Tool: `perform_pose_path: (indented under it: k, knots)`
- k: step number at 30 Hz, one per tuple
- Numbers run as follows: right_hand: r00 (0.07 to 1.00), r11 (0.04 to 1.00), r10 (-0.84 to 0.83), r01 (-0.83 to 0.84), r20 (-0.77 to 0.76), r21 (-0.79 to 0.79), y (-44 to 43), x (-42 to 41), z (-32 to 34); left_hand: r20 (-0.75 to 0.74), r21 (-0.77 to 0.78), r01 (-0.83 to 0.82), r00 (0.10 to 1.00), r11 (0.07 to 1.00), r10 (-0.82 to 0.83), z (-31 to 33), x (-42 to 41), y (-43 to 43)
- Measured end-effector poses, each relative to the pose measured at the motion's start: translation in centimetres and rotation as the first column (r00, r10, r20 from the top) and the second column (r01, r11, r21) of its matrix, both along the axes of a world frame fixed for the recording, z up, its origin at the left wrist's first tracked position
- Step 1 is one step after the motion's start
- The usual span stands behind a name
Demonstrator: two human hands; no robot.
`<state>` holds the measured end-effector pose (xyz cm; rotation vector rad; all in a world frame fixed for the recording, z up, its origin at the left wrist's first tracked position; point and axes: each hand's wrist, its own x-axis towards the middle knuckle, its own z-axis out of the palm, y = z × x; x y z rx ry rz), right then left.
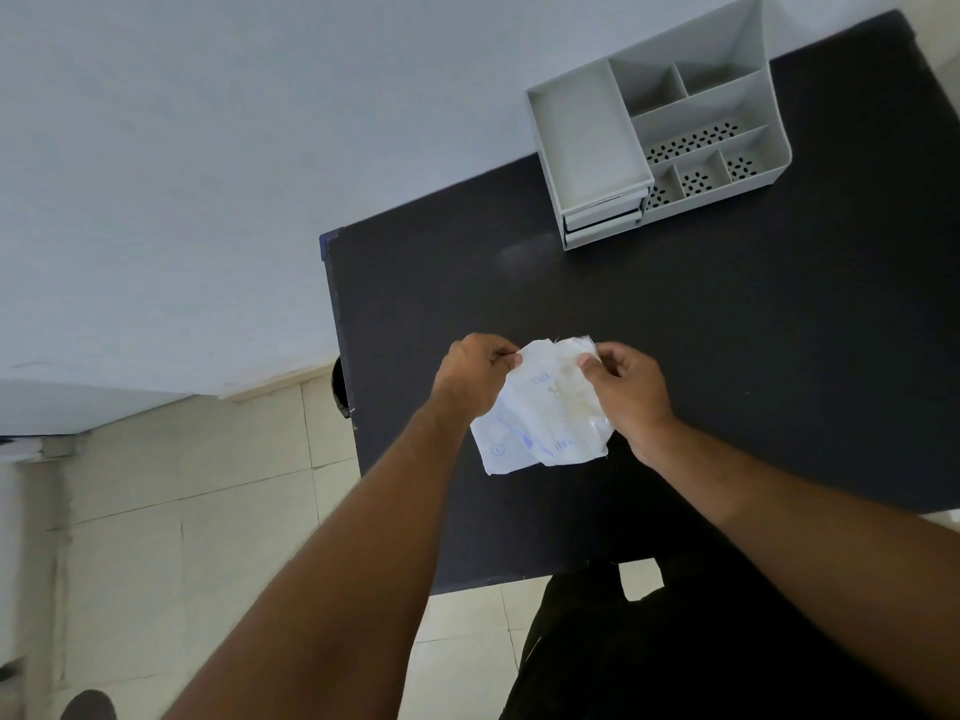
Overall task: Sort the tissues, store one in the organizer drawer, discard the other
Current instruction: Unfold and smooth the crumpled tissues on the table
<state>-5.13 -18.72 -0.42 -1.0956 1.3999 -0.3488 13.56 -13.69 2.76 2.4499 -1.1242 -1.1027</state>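
We are pinching white crumpled paper tissue with blue print (545,423) at far corners, left grip (475,374) and right grip (631,389) both clenched on it, above near side of black worktop (727,356). Grey plastic organizer (660,132) sitting far right. Risk: pulling too hard, tearing thin sheet.

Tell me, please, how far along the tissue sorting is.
Done: nothing visible; the organizer shows no tissue in its open compartments. In hand: left hand and right hand pinch the crumpled tissues above the black table. Left: store one in a drawer, discard the other.
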Motion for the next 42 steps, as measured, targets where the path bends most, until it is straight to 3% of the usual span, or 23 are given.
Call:
perform_pose_path:
  k: [5,7,10,13,15,17,19,21,30,36,42]
  knots:
    - [0.970,0.962,0.240,-0.243,0.037,0.128,0.6,-1.3,0.4,0.057,-0.017,-0.047,0.997,0.999,0.048,-0.1,0.4,-0.1]
    - [0.965,0.953,0.258,-0.262,0.045,0.152,0.9,-1.4,0.5,0.097,-0.065,-0.048,0.994,0.997,0.055,-0.1,0.1,0.3]
    - [0.993,0.977,0.099,-0.108,0.062,0.183,0.8,-0.7,0.7,0.277,-0.196,-0.062,0.954,0.979,0.116,-0.3,-1.6,1.9]
    - [0.986,0.957,-0.099,0.058,0.133,0.285,0.4,-0.2,0.6,0.339,-0.261,-0.288,0.866,0.921,0.367,-0.3,-5.1,4.4]
    - [0.972,0.937,-0.175,0.116,0.155,0.329,0.3,-0.1,0.4,0.137,-0.147,-0.583,0.788,0.799,0.601,-0.7,-7.1,5.8]
    - [0.971,0.929,-0.193,0.135,0.139,0.345,0.4,0.0,0.3,-0.217,0.134,-0.794,0.560,0.592,0.800,-0.9,-8.3,6.6]
    - [0.973,0.926,-0.179,0.117,0.144,0.360,0.7,0.2,0.2,-0.474,0.345,-0.779,0.336,0.523,0.814,-0.8,-8.8,6.9]
    - [0.968,0.911,-0.175,0.090,0.181,0.402,1.2,0.4,0.2,-0.550,0.352,-0.793,0.255,0.498,0.795,-0.9,-8.5,6.8]
    - [0.963,0.919,-0.158,0.063,0.218,0.388,2.8,0.9,0.1,-0.437,0.301,-0.871,0.236,0.389,0.868,-0.1,-6.4,5.9]
    - [0.961,0.911,-0.123,0.010,0.247,0.413,2.8,0.5,0.1,-0.384,0.283,-0.923,0.141,0.262,0.912,0.4,-5.4,5.8]
    - [0.972,0.902,-0.029,-0.075,0.232,0.426,2.8,-0.9,0.4,-0.440,0.403,-0.797,0.262,0.450,0.859,0.3,-5.2,6.9]
